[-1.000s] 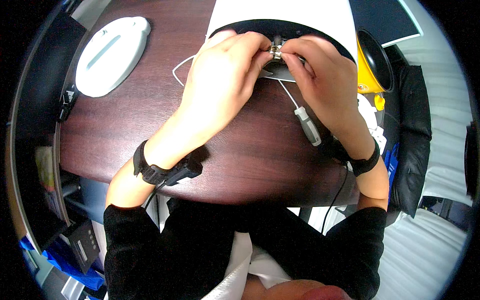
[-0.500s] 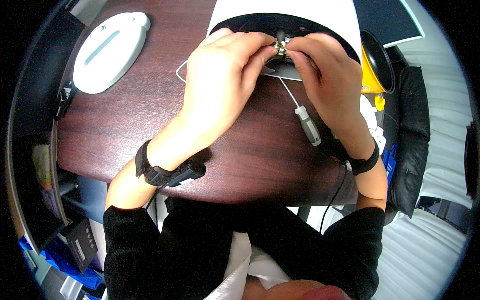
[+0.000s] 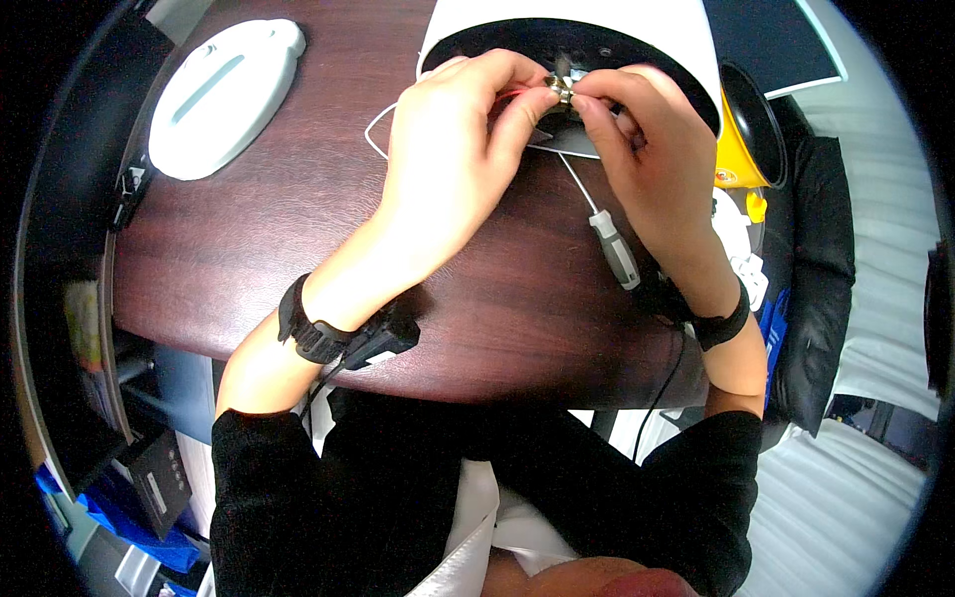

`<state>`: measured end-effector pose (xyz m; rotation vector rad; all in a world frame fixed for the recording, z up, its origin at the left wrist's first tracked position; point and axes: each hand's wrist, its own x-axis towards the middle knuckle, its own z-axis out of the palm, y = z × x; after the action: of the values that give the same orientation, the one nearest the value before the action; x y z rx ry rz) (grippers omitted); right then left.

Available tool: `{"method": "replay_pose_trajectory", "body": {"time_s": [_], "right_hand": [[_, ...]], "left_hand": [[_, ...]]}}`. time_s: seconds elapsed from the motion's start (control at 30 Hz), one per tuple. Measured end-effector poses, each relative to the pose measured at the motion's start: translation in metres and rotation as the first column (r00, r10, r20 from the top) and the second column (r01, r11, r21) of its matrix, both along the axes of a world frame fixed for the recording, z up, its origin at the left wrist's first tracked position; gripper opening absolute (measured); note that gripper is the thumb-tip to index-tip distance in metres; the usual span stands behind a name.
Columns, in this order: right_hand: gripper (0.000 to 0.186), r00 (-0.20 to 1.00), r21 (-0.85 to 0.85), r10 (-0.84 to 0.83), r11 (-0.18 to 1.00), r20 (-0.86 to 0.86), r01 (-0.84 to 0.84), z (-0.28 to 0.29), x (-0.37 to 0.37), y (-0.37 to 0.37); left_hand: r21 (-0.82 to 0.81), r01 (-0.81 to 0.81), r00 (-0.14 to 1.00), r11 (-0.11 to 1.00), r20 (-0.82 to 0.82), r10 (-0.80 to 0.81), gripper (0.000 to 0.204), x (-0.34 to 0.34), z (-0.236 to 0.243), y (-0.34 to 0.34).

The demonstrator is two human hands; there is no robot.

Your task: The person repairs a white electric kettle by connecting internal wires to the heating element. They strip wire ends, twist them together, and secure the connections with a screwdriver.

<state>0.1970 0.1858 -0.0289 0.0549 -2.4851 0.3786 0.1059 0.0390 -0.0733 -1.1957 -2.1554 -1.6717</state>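
Pinched between the thumb and fingers of both hands is a small shiny metal part (image 3: 560, 92), its exact kind too small to tell. My left hand (image 3: 453, 149) grips its left side, and my right hand (image 3: 652, 149) its right side. Both hands are at the dark open end of a white housing (image 3: 577, 12) lying on the table. A bit of red wire shows beside the left fingers. On the tabletop, between the forearms, lies a screwdriver (image 3: 614, 249) with a grey and white handle, its shaft pointing toward the housing.
A white oval cover (image 3: 224, 109) lies at the far left of the dark brown wooden table (image 3: 328, 179). A white cord (image 3: 373, 134) loops left of the housing. To the right stand a yellow and black container (image 3: 746, 129) and a black cushion (image 3: 821, 279).
Both hands stay on the metal part, which has shifted very slightly. My left wrist has moved a little to the right, and red wire now shows by the left fingers.
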Motion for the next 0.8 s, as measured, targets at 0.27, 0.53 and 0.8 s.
{"method": "replay_pose_trajectory", "body": {"time_s": [0.27,0.53,0.8], "right_hand": [[0.009,0.997,-0.056,-0.068,0.996,0.025,0.070,0.001,0.010,-0.001],[0.009,0.999,-0.036,-0.018,0.999,-0.041,0.017,-0.003,0.023,0.005],[0.009,0.999,-0.063,0.008,0.998,-0.040,-0.011,-0.003,0.019,0.009]], "left_hand": [[0.038,0.040,0.994,0.999,-0.101,-0.036,0.012,0.005,0.002,0.005],[0.026,0.098,0.991,0.995,-0.094,-0.095,0.013,0.007,0.005,0.010],[0.060,0.012,0.999,0.998,-0.034,-0.010,0.014,0.016,0.005,0.008]]}}
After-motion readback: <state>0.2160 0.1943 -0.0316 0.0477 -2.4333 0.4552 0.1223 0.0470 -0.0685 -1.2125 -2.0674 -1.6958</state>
